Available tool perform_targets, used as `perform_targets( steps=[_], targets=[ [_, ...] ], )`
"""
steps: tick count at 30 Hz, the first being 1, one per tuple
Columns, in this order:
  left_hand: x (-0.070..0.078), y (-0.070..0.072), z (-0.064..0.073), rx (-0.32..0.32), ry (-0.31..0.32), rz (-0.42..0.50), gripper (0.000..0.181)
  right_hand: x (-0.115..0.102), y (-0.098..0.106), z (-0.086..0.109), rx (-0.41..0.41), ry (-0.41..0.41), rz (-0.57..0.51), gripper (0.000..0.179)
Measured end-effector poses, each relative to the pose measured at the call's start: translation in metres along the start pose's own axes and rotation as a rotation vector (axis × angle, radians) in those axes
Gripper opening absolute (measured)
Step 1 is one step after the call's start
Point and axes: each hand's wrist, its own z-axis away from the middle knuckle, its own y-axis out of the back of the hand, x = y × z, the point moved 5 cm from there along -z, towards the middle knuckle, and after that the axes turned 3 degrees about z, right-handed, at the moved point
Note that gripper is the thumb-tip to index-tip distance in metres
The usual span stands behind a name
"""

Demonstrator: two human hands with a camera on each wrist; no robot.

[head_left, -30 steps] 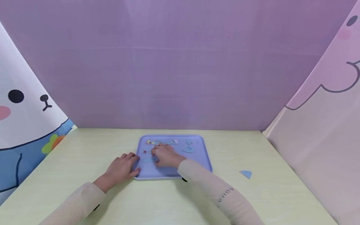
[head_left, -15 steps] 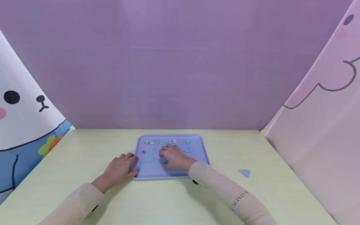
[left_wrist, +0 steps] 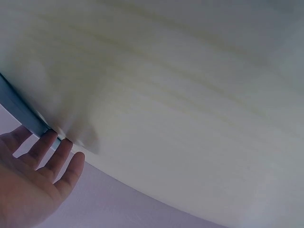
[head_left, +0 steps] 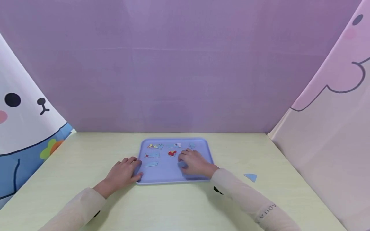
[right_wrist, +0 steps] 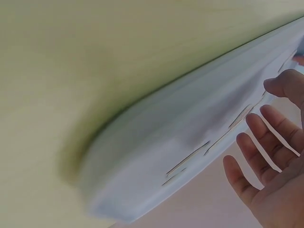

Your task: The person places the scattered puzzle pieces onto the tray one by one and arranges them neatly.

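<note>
A lilac tray [head_left: 162, 176] lies on the table, holding flat puzzle-like pieces with printed pictures. My left hand [head_left: 122, 175] rests at the tray's left edge, its fingers spread. In the left wrist view its fingertips [left_wrist: 66, 142] meet the tray's side. Over the right half of the tray is my right hand [head_left: 194, 163], thumb and fingers apart with nothing visible between them in the right wrist view. Just left of it lies a red piece [head_left: 171, 153]. Light blue pieces lie farther left, among them a narrow strip [head_left: 151, 164] and a wider piece [head_left: 152, 155].
Along the tray's back are a yellow-and-blue piece [head_left: 156, 146], a long piece [head_left: 173, 145] and a small blue one [head_left: 192, 145]. A blue triangular piece [head_left: 250, 177] lies on the table [head_left: 277, 192] to the right. A purple backdrop [head_left: 185, 64] stands behind.
My right hand has moved rightward across the tray, uncovering the red piece and several blue ones. It now covers the blue piece at the tray's right. The left hand stays at the edge.
</note>
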Motion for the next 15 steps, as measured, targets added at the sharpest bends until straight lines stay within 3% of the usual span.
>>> perform_targets(
  steps=[15],
  targets=[
    [0.001, 0.001, 0.000, 0.005, 0.009, 0.018, 0.047, 0.039, 0.004, 0.048, 0.070, -0.034, -0.026, 0.028]
  ],
)
